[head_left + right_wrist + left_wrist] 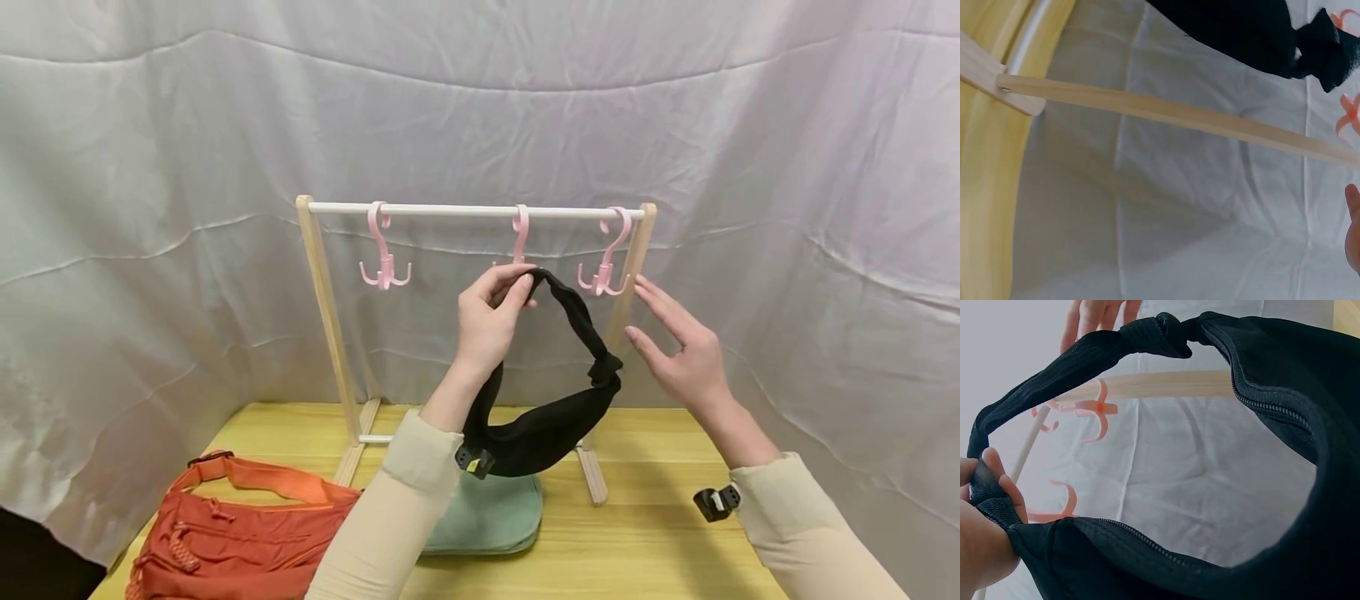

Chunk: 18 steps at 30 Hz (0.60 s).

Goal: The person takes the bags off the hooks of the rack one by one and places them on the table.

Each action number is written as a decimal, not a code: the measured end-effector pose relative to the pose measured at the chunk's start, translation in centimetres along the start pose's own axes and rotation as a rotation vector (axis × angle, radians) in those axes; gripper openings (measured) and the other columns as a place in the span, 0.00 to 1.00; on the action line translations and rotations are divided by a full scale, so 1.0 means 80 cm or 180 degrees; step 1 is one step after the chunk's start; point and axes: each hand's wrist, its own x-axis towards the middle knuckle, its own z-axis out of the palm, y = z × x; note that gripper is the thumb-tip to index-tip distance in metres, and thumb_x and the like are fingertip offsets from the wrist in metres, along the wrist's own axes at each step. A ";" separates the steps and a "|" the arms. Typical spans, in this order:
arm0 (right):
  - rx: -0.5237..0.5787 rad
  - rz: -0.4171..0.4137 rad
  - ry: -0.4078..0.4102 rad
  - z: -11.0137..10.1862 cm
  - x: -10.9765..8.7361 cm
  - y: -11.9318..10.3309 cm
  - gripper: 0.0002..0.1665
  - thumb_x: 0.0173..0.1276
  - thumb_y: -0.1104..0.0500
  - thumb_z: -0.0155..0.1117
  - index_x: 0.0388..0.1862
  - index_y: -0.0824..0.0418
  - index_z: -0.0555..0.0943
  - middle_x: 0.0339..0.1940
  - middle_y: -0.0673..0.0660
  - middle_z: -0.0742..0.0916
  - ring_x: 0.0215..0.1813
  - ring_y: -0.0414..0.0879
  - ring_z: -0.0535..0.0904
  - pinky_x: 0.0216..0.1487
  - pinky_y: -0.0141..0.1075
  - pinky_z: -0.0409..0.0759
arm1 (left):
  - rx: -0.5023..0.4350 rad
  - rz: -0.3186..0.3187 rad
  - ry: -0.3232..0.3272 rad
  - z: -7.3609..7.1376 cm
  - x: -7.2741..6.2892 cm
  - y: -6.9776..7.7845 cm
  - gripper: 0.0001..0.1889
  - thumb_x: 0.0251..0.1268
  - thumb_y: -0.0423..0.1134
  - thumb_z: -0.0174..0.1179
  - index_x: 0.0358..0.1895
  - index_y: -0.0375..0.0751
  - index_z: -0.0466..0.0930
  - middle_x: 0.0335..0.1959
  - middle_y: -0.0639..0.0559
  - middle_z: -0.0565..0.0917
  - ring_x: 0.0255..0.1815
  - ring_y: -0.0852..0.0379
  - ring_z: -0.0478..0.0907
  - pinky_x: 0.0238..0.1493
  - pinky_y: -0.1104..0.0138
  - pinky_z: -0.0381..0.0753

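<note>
A black zippered shoulder bag (pixel 536 429) with a knotted strap hangs from my left hand (pixel 487 321). That hand pinches the strap (pixel 1054 378) near its top, between thumb and fingers, in front of the middle pink hook (pixel 521 225). To the right, my right hand (pixel 686 358) is spread with straight fingers and holds nothing. Its fingertips are close to the rack's right wooden post (pixel 1166 112) and the right pink hook (pixel 603 271); whether they touch the post I cannot tell. The middle hook's lower prongs are mostly hidden behind my left hand.
A white rod (pixel 450 210) tops the wooden rack, with another pink hook (pixel 386 271) at its left. On the yellow wood-grain table (pixel 645 533) lie an orange-red bag (pixel 247 533) and a green pouch (pixel 495 517), partly covered by my left arm. Grey curtain (pixel 480 133) surrounds the table.
</note>
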 end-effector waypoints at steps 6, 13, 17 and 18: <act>0.0102 -0.0050 -0.0070 0.005 -0.027 0.000 0.36 0.59 0.68 0.75 0.69 0.67 0.80 0.71 0.62 0.81 0.73 0.45 0.76 0.74 0.30 0.68 | 0.0007 -0.0013 0.0043 -0.002 -0.002 -0.001 0.10 0.73 0.28 0.64 0.52 0.27 0.86 0.46 0.36 0.89 0.30 0.56 0.84 0.44 0.52 0.88; 0.0304 -0.0188 -0.0160 0.020 -0.058 0.000 0.32 0.72 0.52 0.72 0.67 0.71 0.80 0.68 0.69 0.82 0.73 0.48 0.76 0.73 0.30 0.69 | 0.0049 -0.0039 0.0024 -0.006 -0.005 -0.002 0.10 0.73 0.28 0.63 0.53 0.28 0.86 0.46 0.35 0.89 0.30 0.59 0.84 0.44 0.57 0.88; 0.0414 -0.0165 -0.0248 0.030 -0.073 -0.001 0.34 0.74 0.48 0.70 0.66 0.71 0.80 0.67 0.70 0.82 0.73 0.47 0.76 0.73 0.30 0.69 | 0.0077 -0.0060 0.0036 -0.009 -0.006 -0.002 0.10 0.73 0.28 0.63 0.53 0.28 0.86 0.45 0.36 0.89 0.30 0.60 0.84 0.45 0.57 0.88; 0.0436 -0.0155 -0.0265 0.032 -0.076 -0.002 0.34 0.74 0.47 0.70 0.67 0.71 0.80 0.67 0.70 0.82 0.73 0.47 0.76 0.73 0.30 0.70 | 0.0077 -0.0065 0.0034 -0.010 -0.007 -0.001 0.10 0.73 0.29 0.63 0.53 0.29 0.86 0.45 0.36 0.89 0.30 0.61 0.84 0.45 0.59 0.88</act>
